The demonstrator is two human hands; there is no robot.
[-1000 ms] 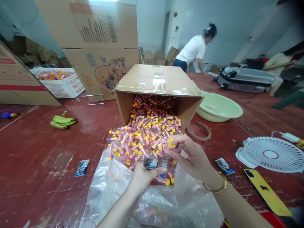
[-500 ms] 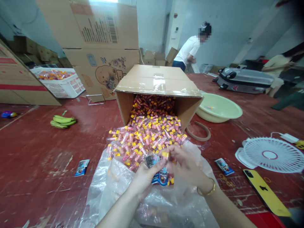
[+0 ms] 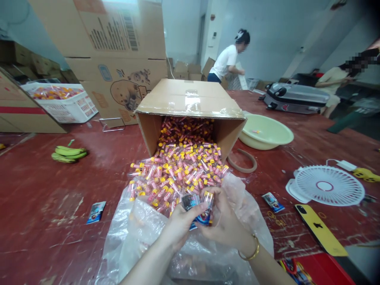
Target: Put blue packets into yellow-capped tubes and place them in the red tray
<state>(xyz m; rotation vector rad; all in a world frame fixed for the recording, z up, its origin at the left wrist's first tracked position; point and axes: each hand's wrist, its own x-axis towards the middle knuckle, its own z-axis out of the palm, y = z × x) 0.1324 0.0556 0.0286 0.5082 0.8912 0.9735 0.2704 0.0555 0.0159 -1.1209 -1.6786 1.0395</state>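
My left hand (image 3: 177,226) is closed on a small dark blue card packet (image 3: 192,202), pinched under the thumb. My right hand (image 3: 223,222), with a gold bangle at the wrist, is closed on a small clear tube with a yellow cap (image 3: 208,198) and presses it against the packet. Both hands hover over a clear plastic bag (image 3: 139,237) spread on the red surface. Just beyond them lies a heap of pink tubes with yellow caps (image 3: 178,174), spilling from a cardboard box (image 3: 190,99) tipped on its side.
A pale green basin (image 3: 267,132), a white fan (image 3: 328,186) and a yellow phone (image 3: 319,229) lie to the right. Bananas (image 3: 68,154) and a white crate (image 3: 63,101) are at the left. Loose card packets (image 3: 96,211) lie around. One person stands far behind, another at the far right.
My right hand came back from the heap with a capped tube and joined my left hand at the packet. The view has shifted slightly to the right.
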